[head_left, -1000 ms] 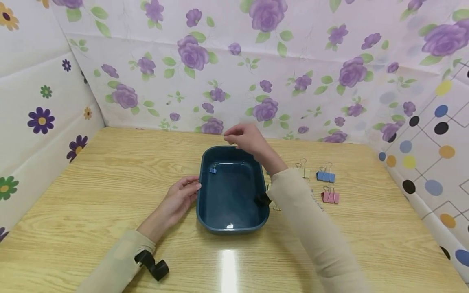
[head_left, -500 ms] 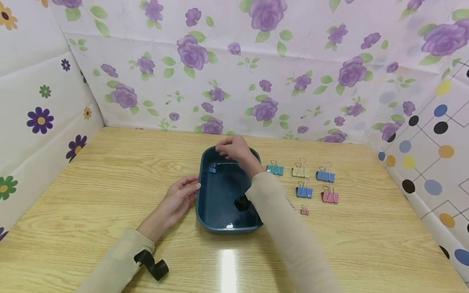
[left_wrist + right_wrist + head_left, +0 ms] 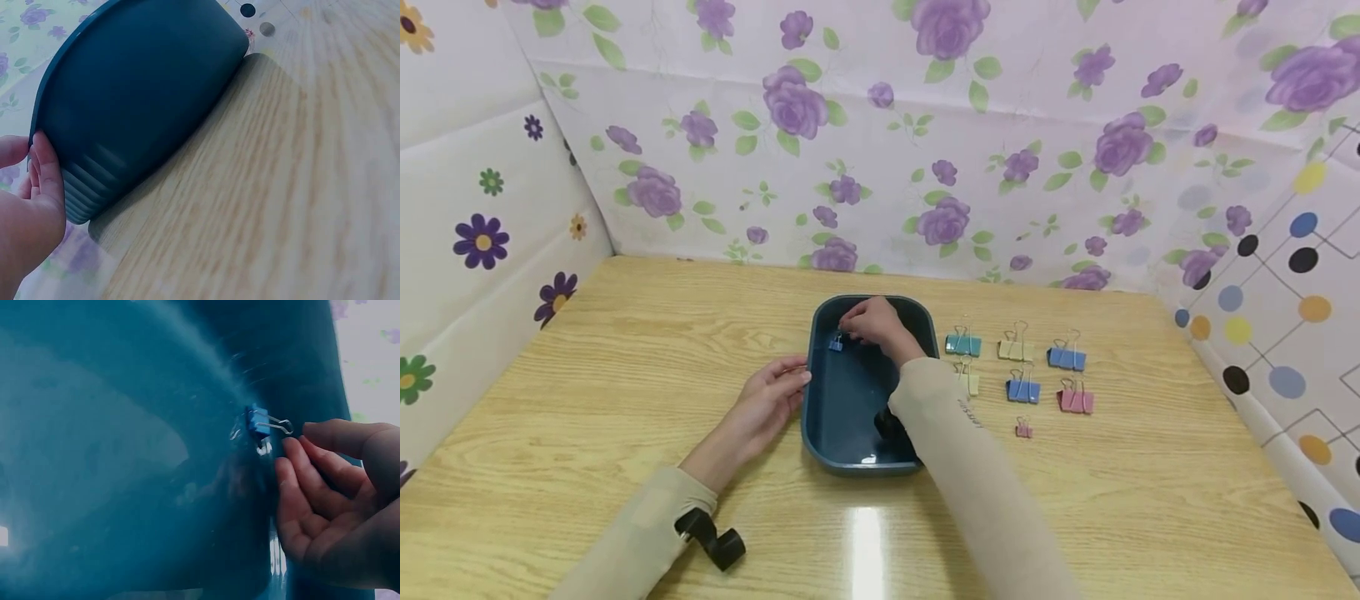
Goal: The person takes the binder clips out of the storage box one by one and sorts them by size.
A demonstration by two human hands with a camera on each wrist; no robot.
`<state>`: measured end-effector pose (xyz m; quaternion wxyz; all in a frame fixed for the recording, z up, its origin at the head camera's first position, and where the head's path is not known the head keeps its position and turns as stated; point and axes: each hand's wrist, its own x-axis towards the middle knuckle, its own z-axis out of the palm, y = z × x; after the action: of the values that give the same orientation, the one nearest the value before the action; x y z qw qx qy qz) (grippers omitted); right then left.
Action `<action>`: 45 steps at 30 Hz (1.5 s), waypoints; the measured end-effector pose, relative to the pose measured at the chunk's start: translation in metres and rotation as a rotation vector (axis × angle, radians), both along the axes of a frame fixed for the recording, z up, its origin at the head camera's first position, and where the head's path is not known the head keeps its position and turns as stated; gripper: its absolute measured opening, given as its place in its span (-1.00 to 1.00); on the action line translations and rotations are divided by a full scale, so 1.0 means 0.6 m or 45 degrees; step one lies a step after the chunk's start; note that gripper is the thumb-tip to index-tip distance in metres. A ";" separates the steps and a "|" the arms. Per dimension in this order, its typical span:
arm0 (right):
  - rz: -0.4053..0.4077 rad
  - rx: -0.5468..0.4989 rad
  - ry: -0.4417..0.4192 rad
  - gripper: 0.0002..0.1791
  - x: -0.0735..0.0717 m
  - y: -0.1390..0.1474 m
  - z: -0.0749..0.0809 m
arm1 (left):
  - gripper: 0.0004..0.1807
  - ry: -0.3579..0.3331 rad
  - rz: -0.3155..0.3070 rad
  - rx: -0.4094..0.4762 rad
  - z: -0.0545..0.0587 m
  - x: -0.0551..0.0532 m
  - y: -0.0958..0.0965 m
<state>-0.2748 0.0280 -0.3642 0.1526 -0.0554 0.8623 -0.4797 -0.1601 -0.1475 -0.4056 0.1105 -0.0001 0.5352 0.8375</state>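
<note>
A dark blue-green rectangular bin [image 3: 868,469] sits on the table. My left hand [image 3: 771,400] rests against its left side, fingers on the outer wall and thumb tip at the rim, as the left wrist view also shows of the hand [image 3: 34,206]. Inside the bin, near the far left, is a small blue binder clip [image 3: 259,422] with wire handles. My right hand [image 3: 880,327] reaches into the bin above the clip. In the right wrist view, the thumb and index fingertips [image 3: 309,429] are right at the end of the handle, slightly parted, the other fingers bent.
Right of the bin lie binder clips: teal [image 3: 962,344], yellow [image 3: 1015,350], blue [image 3: 1066,358], another blue [image 3: 1023,391], pink [image 3: 1077,401] and a tiny pink one [image 3: 1024,431]. A pale yellow clip [image 3: 972,383] is partly behind the right sleeve. Floral sheeting [image 3: 880,167] backs the table.
My right hand has come down and leftward from above the bin's far rim to the small blue clip inside. Clips on the right have come into view. The left hand keeps its place.
</note>
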 end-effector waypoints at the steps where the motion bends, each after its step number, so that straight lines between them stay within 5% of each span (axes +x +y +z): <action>1: 0.003 0.020 -0.003 -0.81 0.000 0.000 -0.001 | -0.77 -0.002 -0.002 -0.003 0.000 0.000 0.000; 30: 0.069 0.139 0.098 -0.85 0.003 -0.010 -0.001 | -0.75 0.006 0.019 0.025 0.002 0.002 0.004; 45: 0.209 0.155 0.217 -0.81 -0.002 0.015 0.070 | -0.74 -0.002 0.017 0.033 0.002 0.002 0.005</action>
<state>-0.2758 0.0367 -0.3225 0.1204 -0.1570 0.8922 -0.4059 -0.1591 -0.1447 -0.4042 0.1054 -0.0027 0.5241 0.8451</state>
